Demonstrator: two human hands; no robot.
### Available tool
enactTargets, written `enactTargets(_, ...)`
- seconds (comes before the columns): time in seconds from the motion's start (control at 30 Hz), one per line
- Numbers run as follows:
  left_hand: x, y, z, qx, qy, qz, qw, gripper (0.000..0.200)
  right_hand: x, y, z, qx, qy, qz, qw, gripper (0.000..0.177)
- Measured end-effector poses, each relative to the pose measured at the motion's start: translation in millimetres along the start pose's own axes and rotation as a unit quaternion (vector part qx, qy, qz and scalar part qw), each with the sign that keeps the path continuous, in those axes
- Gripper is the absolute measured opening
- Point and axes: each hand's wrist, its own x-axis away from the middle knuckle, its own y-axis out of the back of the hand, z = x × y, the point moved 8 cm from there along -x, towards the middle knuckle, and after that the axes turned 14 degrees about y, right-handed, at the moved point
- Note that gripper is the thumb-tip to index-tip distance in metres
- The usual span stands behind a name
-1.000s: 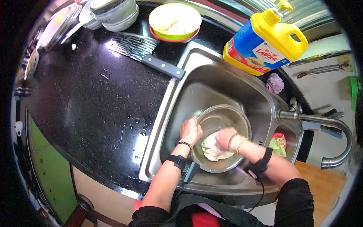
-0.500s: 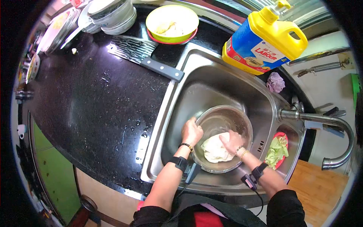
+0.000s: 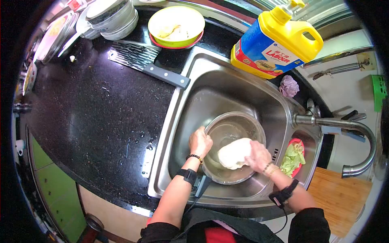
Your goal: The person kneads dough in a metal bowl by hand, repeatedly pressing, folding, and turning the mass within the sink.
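A metal bowl (image 3: 219, 120) with cloudy liquid in it stands in the large basin of the steel sink (image 3: 170, 133). My left hand (image 3: 200, 142) is closed on the bowl's left rim. On the right side of the bowl, my right hand (image 3: 258, 157) grips a smooth white lump of dough (image 3: 234, 154). The dough is tilted and appears lifted a little off the bowl's bottom. The fingertips under it are hidden.
A cleaver (image 3: 166, 75) lies with its handle over the sink's edge. Behind stand a yellow bowl (image 3: 178, 39) and a large detergent jug (image 3: 275, 44). A curved faucet (image 3: 366, 133) arches over the right side. Lettuce leaves (image 3: 292, 160) sit in the small basin.
My right hand has moved slightly right and turned the dough, raising it from lying low in the bowl. My left hand stays on the rim. The whole view has shifted slightly.
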Motion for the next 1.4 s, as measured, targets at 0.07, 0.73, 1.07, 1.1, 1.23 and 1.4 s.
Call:
enactTargets(0.07, -0.9, -0.8, -0.5, -0.005, -0.005, -0.001, 1.000, 0.022, 23.9, -8.6, -27.9, -0.042, -0.158, 0.114, 0.980, 0.054)
enactTargets(0.73, 1.7, 0.0, -0.5, 0.009, -0.027, -0.033, 0.999, 0.017, -20.0, -52.2, 60.5, 0.096, 0.143, -0.038, 0.984, 0.023)
enactTargets(1.07, -3.0, -6.1, 1.7, 0.001, -0.011, -0.012, 1.000, 0.012, -54.1, -71.9, 31.2, 0.113, 0.142, -0.048, 0.982, 0.016)
enactTargets(1.1, -3.2, -5.4, 1.6, -0.002, -0.007, -0.007, 1.000, 0.012, -57.6, -73.5, 28.5, 0.111, 0.145, -0.047, 0.982, 0.016)
enactTargets(1.23, 2.4, -1.8, -0.3, -0.002, -0.022, -0.016, 1.000, 0.011, -67.5, -76.3, 23.3, 0.111, 0.137, -0.028, 0.984, 0.017)
enactTargets(1.4, 1.7, 0.8, -5.2, -0.038, -0.050, -0.022, 0.998, 0.009, -89.8, -59.6, 9.0, -0.077, 0.081, 0.098, 0.989, 0.024)
